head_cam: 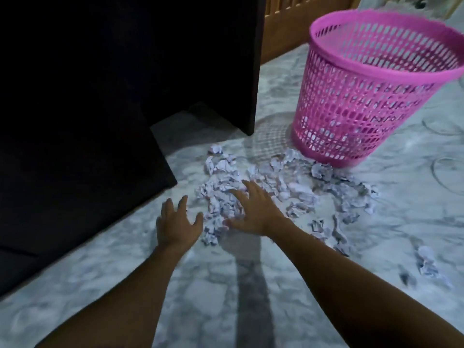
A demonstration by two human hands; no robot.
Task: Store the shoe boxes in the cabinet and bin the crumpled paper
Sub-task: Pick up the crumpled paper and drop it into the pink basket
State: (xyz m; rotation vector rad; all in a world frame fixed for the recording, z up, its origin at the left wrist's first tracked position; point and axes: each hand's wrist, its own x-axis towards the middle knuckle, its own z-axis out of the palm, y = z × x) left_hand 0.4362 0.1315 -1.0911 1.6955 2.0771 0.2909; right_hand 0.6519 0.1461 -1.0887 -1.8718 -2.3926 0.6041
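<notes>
A: Where are the hands?

B: Both reach forward, palms down, fingers spread and holding nothing. The right hand (253,209) lies on the near part of the crumpled paper (251,189); the left hand (177,222) hovers just beside the heap's left edge, over bare floor (125,272).

A: How does the paper look?

B: Pale, bluish-white sheets balled into small, jagged wads, their creases catching light. Most lie heaped in a loose pile ahead of the hands, with scattered wads trailing off to the right, and one stray wad (428,263) lying well apart.

A: And the bin?

B: A pink plastic basket (364,101), round and tapering to its base, with lattice walls full of slotted holes and a solid rim. It stands upright beyond the pile, a few wads touching its foot.

A: Anything else?

B: The floor is smooth, grey-white marbled stone. A dark, flat-sided cabinet (100,96) fills the left; its panels are matt and nearly black. Behind the basket is orange-brown wooden furniture (283,33).
</notes>
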